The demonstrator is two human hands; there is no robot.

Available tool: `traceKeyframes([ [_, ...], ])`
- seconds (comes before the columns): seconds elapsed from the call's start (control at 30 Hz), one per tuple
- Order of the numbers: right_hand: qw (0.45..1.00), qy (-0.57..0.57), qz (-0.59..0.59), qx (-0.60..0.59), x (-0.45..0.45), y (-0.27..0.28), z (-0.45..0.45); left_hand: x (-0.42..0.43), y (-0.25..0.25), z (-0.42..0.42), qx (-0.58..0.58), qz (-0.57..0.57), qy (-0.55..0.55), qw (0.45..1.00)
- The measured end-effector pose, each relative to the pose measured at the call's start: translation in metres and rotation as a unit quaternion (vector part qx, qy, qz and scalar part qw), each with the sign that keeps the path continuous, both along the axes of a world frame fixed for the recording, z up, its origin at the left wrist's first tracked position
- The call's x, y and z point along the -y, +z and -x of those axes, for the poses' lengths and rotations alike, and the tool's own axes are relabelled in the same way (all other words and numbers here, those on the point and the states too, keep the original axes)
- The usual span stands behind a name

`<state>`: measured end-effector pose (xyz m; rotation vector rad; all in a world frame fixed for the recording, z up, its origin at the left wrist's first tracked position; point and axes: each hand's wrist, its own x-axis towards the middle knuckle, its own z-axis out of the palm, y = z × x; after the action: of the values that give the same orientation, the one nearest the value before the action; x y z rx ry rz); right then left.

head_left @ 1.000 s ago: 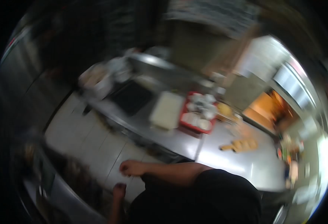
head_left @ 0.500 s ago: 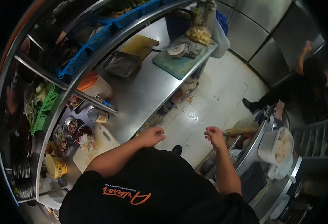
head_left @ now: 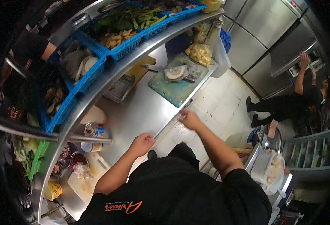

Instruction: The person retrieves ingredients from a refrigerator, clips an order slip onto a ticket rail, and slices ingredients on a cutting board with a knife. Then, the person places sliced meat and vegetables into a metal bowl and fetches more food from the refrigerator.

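My left hand (head_left: 143, 144) hangs at the edge of the steel counter (head_left: 129, 114), its fingers loosely bent, apart, and holding nothing. Further forward, my right hand (head_left: 189, 119) is over the floor, close to the counter edge and just below the green cutting board (head_left: 166, 92). Motion smears its fingers, and I see no object in it. On that board lie a knife (head_left: 152, 69) and a plastic-wrapped pale round food item (head_left: 175, 73). A clear bag of yellowish pieces (head_left: 199, 53) rests at the board's far end.
Blue baskets (head_left: 114, 52) of vegetables fill the shelf above the counter. A white cutting board (head_left: 91, 174) and cans (head_left: 95, 131) sit at left. A co-worker (head_left: 303, 99) stands at right by the steel fridge doors (head_left: 262, 26). A plastic tub (head_left: 264, 168) stands on the right-hand counter.
My view has moved forward along the counter. My right hand has swung forward and left, nearer the green board. My left hand is now closer to the counter edge. The co-worker shows more fully.
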<state>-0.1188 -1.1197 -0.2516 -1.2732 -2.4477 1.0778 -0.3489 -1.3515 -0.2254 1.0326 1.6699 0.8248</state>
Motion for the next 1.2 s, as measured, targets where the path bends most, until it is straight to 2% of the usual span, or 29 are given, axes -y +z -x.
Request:
traceKeyframes([
  [0.07,0.999,-0.047,-0.001,0.01,-0.066,0.054,0.024,-0.031,0.018,-0.006,-0.001,-0.018,-0.004,1.0],
  [0.13,0.967,0.031,-0.251,-0.015,-0.133,0.065,0.047,-0.073,0.027,-0.01,-0.044,-0.02,-0.007,0.999],
  [0.23,0.867,0.147,-0.471,0.066,-0.189,0.082,0.083,-0.143,0.04,-0.018,-0.109,-0.037,0.013,0.993],
  [0.33,0.907,0.306,-0.286,0.048,-0.239,0.094,0.103,-0.214,0.034,-0.02,-0.224,-0.083,0.08,0.968],
  [0.43,0.911,0.359,-0.2,-0.032,-0.263,0.085,0.111,-0.277,0.041,-0.018,-0.377,-0.142,0.149,0.903],
  [0.47,0.924,0.357,-0.128,-0.054,-0.26,0.08,0.11,-0.293,0.045,-0.017,-0.429,-0.163,0.167,0.872],
  [0.53,0.934,0.345,0.014,-0.092,-0.245,0.068,0.1,-0.307,0.046,-0.004,-0.416,-0.106,0.101,0.897],
  [0.57,0.932,0.359,0.044,-0.008,-0.248,0.058,0.099,-0.309,0.046,0.003,-0.408,-0.079,0.069,0.907],
  [0.6,0.947,0.309,-0.076,-0.05,-0.248,0.056,0.093,-0.304,0.043,0.006,-0.367,-0.039,0.05,0.928],
  [0.67,0.921,0.197,-0.308,-0.138,-0.245,0.055,0.078,-0.29,0.033,0.008,-0.278,0.039,0.023,0.959],
  [0.7,0.95,0.222,-0.219,-0.021,-0.246,0.052,0.073,-0.286,0.034,0.005,-0.262,0.07,0.072,0.96],
  [0.77,0.943,0.276,-0.181,0.048,-0.255,0.041,0.077,-0.275,0.037,-0.003,-0.226,0.131,0.164,0.951],
  [0.87,0.922,0.33,-0.076,0.189,-0.271,0.062,0.092,-0.253,0.018,-0.002,-0.185,0.057,0.265,0.944],
  [0.9,0.908,0.342,-0.036,0.24,-0.275,0.074,0.095,-0.251,0.026,-0.001,-0.185,0.091,0.273,0.939],
  [0.97,0.951,0.294,0.04,0.087,-0.282,0.08,0.081,-0.24,0.001,0.006,-0.255,0.098,0.29,0.917],
  [1.03,0.949,0.25,0.097,0.165,-0.278,0.104,0.059,-0.231,-0.01,0.007,-0.295,0.078,0.307,0.901],
  [1.13,0.963,0.26,0.066,0.033,-0.27,0.079,-0.005,-0.225,-0.013,-0.001,-0.328,-0.003,0.329,0.886],
  [1.2,0.971,0.18,0.101,0.116,-0.242,0.112,-0.022,-0.226,-0.014,-0.006,-0.377,-0.068,0.327,0.864],
])
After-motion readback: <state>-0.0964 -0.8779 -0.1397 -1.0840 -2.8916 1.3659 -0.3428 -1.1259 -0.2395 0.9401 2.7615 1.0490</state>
